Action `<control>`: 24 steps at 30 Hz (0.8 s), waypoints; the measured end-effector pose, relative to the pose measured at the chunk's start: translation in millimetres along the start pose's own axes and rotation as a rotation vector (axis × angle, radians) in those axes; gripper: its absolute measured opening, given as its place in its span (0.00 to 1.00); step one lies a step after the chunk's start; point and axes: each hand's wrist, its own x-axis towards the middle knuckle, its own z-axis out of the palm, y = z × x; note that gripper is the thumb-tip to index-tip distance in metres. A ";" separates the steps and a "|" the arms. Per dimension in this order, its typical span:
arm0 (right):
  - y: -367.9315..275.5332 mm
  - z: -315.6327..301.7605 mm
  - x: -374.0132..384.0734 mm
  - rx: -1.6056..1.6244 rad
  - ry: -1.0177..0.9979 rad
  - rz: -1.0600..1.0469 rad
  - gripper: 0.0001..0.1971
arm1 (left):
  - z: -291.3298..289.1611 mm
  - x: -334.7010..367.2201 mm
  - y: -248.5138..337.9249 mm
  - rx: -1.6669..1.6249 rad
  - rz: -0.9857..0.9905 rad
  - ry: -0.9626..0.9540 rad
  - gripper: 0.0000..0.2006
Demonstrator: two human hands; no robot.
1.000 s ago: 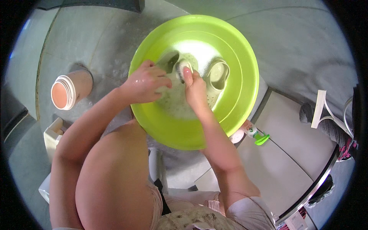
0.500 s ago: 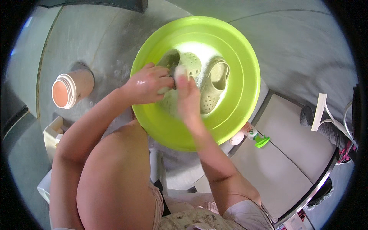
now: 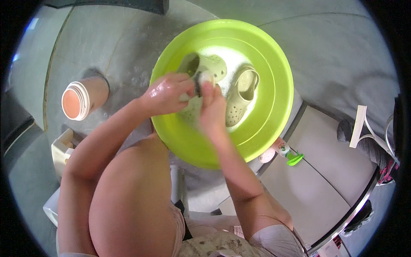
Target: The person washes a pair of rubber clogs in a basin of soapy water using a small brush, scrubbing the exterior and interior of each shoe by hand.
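A wide lime-green basin (image 3: 274, 107) holds soapy suds and a pair of pale green clogs. My left hand (image 3: 168, 94) is closed at the heel end of one clog (image 3: 214, 67), which lies tilted with its dark opening to the left; the exact grip is partly hidden. In my right hand (image 3: 212, 109) is a scrub brush (image 3: 206, 78) with a pale back and dark bristles, its bristle side turned toward my left fingers. The other clog (image 3: 240, 100) rests upright in the suds to the right, untouched. Wet suds shine on my left hand.
An open pinkish jar (image 3: 85, 98) lies on the grey floor at left, near a cream plastic object (image 3: 62, 150). Right of the basin are a bottle with a green top (image 3: 294, 159), pale panels (image 3: 317, 188) and a white-framed item (image 3: 358, 126).
The brush has shifted slightly right and its dark bristles now show. My left hand has moved a little right and down. The whole view has drifted slightly.
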 end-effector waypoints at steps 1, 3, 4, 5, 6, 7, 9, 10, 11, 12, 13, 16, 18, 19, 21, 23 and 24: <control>7.7 -8.3 9.6 -0.018 -0.011 0.083 0.28 | -0.1 0.6 1.4 -0.002 0.005 0.000 0.10; 1.0 -4.1 7.2 -0.062 -0.037 0.080 0.28 | -0.6 -2.6 0.4 -0.022 -0.084 -0.053 0.10; -1.7 0.1 4.0 -0.108 -0.061 0.080 0.28 | -1.9 -3.5 -1.1 -0.018 -0.086 -0.052 0.10; 3.6 10.6 -7.4 -0.014 -0.004 -0.104 0.30 | 0.0 -3.5 0.2 -0.025 -0.086 -0.056 0.10; 15.0 6.6 0.3 -0.015 0.001 -0.103 0.30 | -1.4 -1.9 1.9 -0.026 -0.076 -0.057 0.10; 30.9 -2.2 17.2 -0.101 0.040 -0.038 0.32 | -0.8 -1.7 3.3 -0.026 -0.072 -0.059 0.10; 39.6 -19.6 49.1 -0.116 0.084 0.115 0.36 | -0.1 -2.0 1.9 0.002 -0.034 -0.053 0.10; 41.4 -27.3 57.1 -0.162 0.111 0.176 0.37 | 0.1 -2.6 1.6 0.001 -0.032 -0.051 0.10; 48.6 -29.8 60.2 -0.083 0.132 0.170 0.37 | -0.5 -2.9 2.6 0.014 -0.033 -0.036 0.10; 60.7 -28.4 60.5 -0.004 0.150 0.168 0.37 | -0.7 -4.3 4.0 0.026 -0.038 -0.025 0.10; 72.2 -21.3 62.0 -0.003 0.144 0.173 0.37 | -1.9 -4.9 4.6 0.025 -0.045 -0.028 0.10; 115.1 15.5 61.2 0.128 0.263 0.390 0.31 | -2.5 -5.2 4.0 0.088 0.022 -0.054 0.10; 137.3 36.0 59.2 -0.216 0.620 0.026 0.23 | -2.2 -2.0 4.8 0.085 0.024 -0.048 0.10; 144.5 38.3 51.5 -0.309 0.502 0.161 0.19 | -2.0 -2.6 3.7 0.088 0.023 -0.049 0.10; 150.0 47.2 38.2 -0.320 0.410 0.224 0.18 | 1.1 -4.6 2.9 0.143 0.097 0.000 0.12; 148.7 51.0 33.9 -0.233 0.272 0.078 0.14 | 3.0 -8.6 3.2 0.204 0.115 0.019 0.15; 145.2 49.9 30.2 -0.235 0.267 0.082 0.14 | 4.3 -11.2 3.5 0.268 0.134 0.040 0.18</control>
